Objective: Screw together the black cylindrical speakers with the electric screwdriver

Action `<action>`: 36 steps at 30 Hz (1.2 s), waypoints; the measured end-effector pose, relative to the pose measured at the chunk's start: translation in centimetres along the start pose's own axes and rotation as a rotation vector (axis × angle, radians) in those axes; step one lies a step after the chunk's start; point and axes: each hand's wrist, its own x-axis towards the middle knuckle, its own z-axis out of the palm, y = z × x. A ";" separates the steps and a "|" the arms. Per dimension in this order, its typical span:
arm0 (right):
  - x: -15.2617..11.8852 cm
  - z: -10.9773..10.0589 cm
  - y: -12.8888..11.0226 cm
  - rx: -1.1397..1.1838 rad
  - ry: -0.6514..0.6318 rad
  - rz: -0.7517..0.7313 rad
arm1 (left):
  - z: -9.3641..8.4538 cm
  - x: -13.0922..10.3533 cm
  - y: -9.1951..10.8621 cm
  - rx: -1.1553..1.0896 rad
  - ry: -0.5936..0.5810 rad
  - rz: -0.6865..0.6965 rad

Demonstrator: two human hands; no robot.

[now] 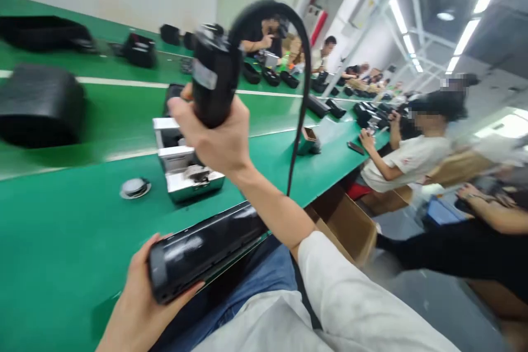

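My right hand [220,140] is wrapped round a corded electric screwdriver [214,80], raised above the green bench. Its tip is hidden behind the hand. From its top a thick black cord [306,82] arches over to the right and down behind my forearm. My left hand [142,291] grips the near end of a long, glossy black cylindrical housing [206,247], which lies slanted along the bench's front edge. My right forearm covers the housing's far end. Beyond it stands a small metal box [165,162] with open compartments and small parts inside. Left of this box lies a round silver disc [135,188].
A large black housing [39,104] sits at the left on the green bench [61,231]. Several black parts line the bench. An open cardboard carton [350,225] stands below its edge. A co-worker in a white shirt [424,159] sits to the right, with other people farther along.
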 end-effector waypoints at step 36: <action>1.5 -0.5 1.7 0.050 0.063 -0.251 | -1.1 -0.1 1.9 -0.034 -0.145 0.027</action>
